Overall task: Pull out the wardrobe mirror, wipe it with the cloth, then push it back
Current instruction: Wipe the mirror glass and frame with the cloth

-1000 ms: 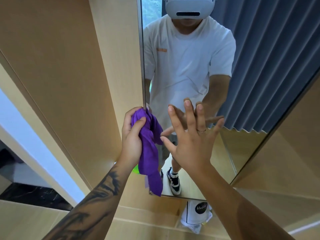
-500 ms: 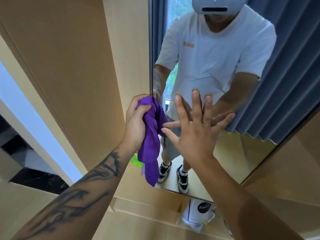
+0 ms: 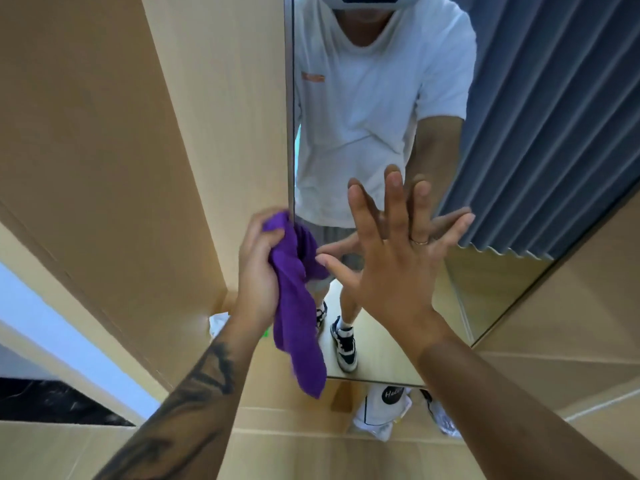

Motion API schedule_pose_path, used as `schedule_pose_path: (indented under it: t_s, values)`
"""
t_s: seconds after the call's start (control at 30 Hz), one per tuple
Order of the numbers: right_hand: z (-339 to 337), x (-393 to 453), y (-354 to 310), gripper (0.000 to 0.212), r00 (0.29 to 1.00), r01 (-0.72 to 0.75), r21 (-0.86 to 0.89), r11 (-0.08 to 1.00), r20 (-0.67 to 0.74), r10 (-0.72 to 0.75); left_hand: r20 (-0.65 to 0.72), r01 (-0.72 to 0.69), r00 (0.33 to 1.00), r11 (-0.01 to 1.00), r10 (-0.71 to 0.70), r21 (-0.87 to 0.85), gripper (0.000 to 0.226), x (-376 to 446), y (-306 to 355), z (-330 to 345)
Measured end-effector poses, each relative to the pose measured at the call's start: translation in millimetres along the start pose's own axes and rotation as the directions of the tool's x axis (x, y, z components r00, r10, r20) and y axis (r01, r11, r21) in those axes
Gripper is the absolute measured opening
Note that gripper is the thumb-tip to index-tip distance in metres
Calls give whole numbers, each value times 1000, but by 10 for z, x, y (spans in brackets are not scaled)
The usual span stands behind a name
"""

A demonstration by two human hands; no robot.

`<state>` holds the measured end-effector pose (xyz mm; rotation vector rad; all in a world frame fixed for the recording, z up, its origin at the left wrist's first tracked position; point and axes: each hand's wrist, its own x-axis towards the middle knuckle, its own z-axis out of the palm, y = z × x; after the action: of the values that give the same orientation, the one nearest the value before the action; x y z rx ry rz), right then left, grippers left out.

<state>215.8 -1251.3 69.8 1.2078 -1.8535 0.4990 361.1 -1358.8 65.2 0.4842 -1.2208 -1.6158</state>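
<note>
The tall wardrobe mirror (image 3: 512,161) fills the upper right and reflects a person in a white T-shirt and grey curtains. My left hand (image 3: 258,271) is closed around a bunched purple cloth (image 3: 298,313) right at the mirror's left metal edge (image 3: 290,116); the cloth's tail hangs down over the lower glass. My right hand (image 3: 391,265) is spread flat with its fingers apart, its palm against the glass, a ring on one finger. Its reflection shows just behind it.
A light wooden wardrobe panel (image 3: 104,150) stands to the left of the mirror, more wood panel (image 3: 595,306) to the right. A white bag with a black round label (image 3: 384,407) lies on the wood floor below the mirror. A dark floor patch (image 3: 52,400) shows lower left.
The view has shifted and the mirror's angle has changed, so its reflection now shows less window. Both hands stay on the mirror; the left hand with the cloth sits slightly lower on the edge.
</note>
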Motion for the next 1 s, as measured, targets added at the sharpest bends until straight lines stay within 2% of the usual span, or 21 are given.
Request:
schedule_pose_path:
  t_s: [0.07,0.13,0.23,0.33,0.43,0.77,0.9,1.0]
  values:
    - [12,-3,11,99,1000,-4,1,1000,-8,4,-4,126,992,992,-126,16,32,-83,-194,-154]
    - [11,-2,9,99,1000,1,2,1000,-4,-1,6,170,985,985,-171,29,30,-97,-245,-226]
    - [21,-8,24,100,1000,1,2,1000,12,-1,51,66,996,995,-70,71,28,-12,-105,-173]
    - [30,-10,56,102,1000,2,1,1000,9,-2,99,-80,992,996,76,37,27,122,174,-28]
    - [37,-7,90,104,1000,16,-12,1000,15,-16,91,-117,989,993,119,-26,25,163,260,65]
    - [96,-10,96,106,999,21,-1,1000,-28,-21,45,173,984,985,-172,0,25,-122,-260,-231]
    - [103,-18,99,105,1000,17,29,999,-17,-16,43,86,995,994,-89,63,26,-70,-153,-182]
    - [89,-15,94,105,1000,12,5,1000,-4,-12,66,-32,997,999,31,6,29,46,-10,-80]
